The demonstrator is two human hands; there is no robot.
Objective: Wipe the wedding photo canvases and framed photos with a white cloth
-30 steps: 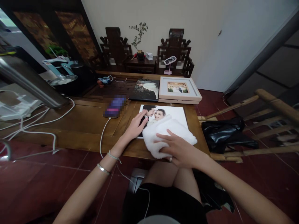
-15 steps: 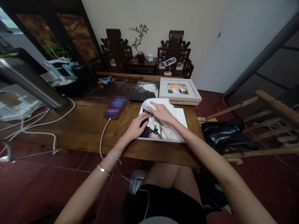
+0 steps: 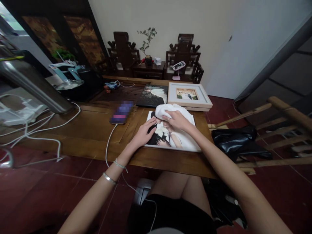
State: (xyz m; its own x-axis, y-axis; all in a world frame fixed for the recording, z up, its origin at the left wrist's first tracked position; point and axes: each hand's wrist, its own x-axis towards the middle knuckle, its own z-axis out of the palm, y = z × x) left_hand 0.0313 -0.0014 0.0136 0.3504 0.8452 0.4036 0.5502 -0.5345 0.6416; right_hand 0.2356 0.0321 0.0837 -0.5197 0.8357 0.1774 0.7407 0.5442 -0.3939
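A large photo print (image 3: 175, 140) lies flat on the low wooden table (image 3: 92, 126) in front of me. My left hand (image 3: 143, 132) rests on its left edge with the fingers stretched out flat, pinning it down. My right hand (image 3: 176, 119) presses a white cloth (image 3: 168, 110) onto the far part of the print, fingers curled over the cloth. A ring shows on that hand. My knees are below the table's front edge.
Behind the print lie a dark photo print (image 3: 153, 95) and a framed picture (image 3: 188, 95). A phone (image 3: 121, 112) on a white cable (image 3: 108, 146) lies left. White cords (image 3: 48, 125) trail at left, a black bag (image 3: 234, 139) and bamboo poles (image 3: 268, 107) at right.
My right hand slid the white cloth from the near right corner of the print up to its far edge. My left hand stayed in place on the left edge.
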